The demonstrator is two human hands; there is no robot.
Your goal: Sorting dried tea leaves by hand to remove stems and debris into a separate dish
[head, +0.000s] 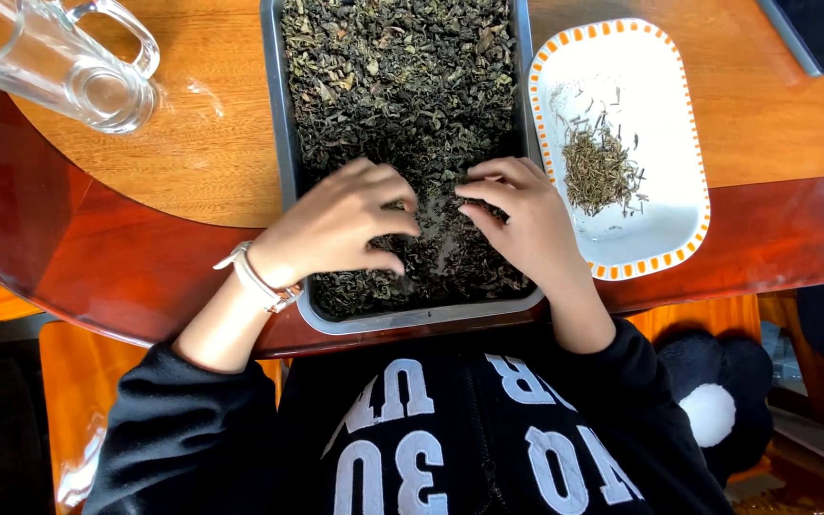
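Note:
A metal tray (281,124) full of dark dried tea leaves (398,86) lies on the wooden table in front of me. My left hand (340,224) rests in the leaves at the tray's near end, fingers curled and spread over them, a pale bracelet on the wrist. My right hand (517,219) is beside it in the leaves, fingers bent toward the left hand's fingertips. A small bare patch of tray bottom shows between the two hands. Whether either hand pinches anything is hidden by the fingers.
A white oblong dish (665,219) with an orange-dotted rim sits right of the tray and holds a small pile of thin stems (598,172). A clear glass mug (73,67) stands at the far left. A dark phone (813,33) lies at the far right corner.

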